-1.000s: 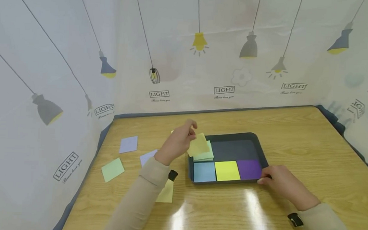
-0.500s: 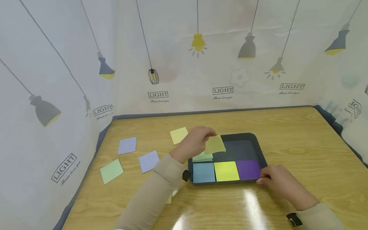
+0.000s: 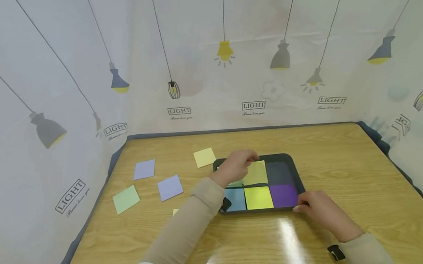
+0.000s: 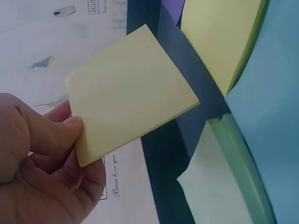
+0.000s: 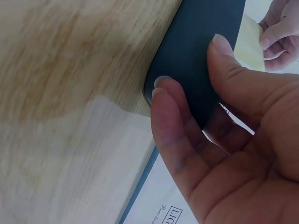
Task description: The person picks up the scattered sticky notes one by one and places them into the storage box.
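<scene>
My left hand [image 3: 234,166] pinches a pale yellow sticky-note pad [image 4: 131,98] by one edge, thumb on one face and fingers behind. The pad is over the back middle of a dark tray [image 3: 294,173]; in the left wrist view it stands clear of the tray floor. Along the tray's front lie a blue pad [image 3: 239,202], a bright yellow pad [image 3: 259,198] and a purple pad [image 3: 283,195]. Green pads [image 4: 219,168] sit at the back left, mostly covered by my left hand in the head view. My right hand [image 3: 326,212] grips the tray's front right corner.
Left of the tray on the wooden table [image 3: 338,161] lie two lilac pads, one nearer [image 3: 170,187] and one farther, a green pad [image 3: 126,199] and a yellow pad [image 3: 204,157]. Another yellow one [image 3: 175,212] shows only a corner beside my left sleeve. A printed curtain [image 3: 200,68] borders the table.
My left hand has carried the pale yellow pad rightward, from above the green pads to the tray's back middle, and lowered it. My right hand keeps its grip on the tray corner.
</scene>
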Action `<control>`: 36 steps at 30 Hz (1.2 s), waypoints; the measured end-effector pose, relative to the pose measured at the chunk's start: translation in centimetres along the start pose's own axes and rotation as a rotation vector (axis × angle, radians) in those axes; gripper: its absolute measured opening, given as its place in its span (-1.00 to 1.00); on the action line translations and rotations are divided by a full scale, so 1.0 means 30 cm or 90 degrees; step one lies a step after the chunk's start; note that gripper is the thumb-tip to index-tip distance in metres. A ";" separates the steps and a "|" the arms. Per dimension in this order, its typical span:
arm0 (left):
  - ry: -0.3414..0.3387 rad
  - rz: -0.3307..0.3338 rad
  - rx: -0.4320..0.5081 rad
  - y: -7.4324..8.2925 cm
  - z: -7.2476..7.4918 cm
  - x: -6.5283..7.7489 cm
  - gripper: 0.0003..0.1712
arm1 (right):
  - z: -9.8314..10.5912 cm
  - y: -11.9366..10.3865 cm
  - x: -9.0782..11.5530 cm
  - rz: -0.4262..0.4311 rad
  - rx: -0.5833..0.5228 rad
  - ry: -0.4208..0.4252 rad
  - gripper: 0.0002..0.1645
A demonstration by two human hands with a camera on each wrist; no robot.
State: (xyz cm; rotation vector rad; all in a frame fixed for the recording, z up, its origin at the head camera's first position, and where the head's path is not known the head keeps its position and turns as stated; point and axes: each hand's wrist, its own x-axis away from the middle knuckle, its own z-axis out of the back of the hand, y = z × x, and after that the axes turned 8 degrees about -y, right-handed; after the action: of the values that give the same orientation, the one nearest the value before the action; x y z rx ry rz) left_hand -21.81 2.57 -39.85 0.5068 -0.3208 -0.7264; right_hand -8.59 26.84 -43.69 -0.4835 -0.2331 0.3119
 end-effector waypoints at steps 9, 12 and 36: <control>-0.035 0.026 0.020 -0.005 -0.038 -0.040 -0.58 | -0.004 -0.002 0.002 0.000 -0.003 -0.004 -0.74; -0.043 0.033 0.017 -0.012 -0.047 -0.050 -0.52 | -0.001 -0.004 0.003 0.004 -0.005 -0.002 -0.75; -0.047 0.040 -0.066 -0.067 -0.102 -0.065 -0.27 | 0.000 -0.001 -0.001 0.006 -0.007 0.003 -0.76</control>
State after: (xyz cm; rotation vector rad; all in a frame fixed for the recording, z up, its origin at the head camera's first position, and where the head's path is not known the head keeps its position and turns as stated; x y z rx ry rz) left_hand -22.93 3.66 -43.71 0.3712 -0.3641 -0.6972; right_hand -8.62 26.79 -43.68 -0.4956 -0.2287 0.3194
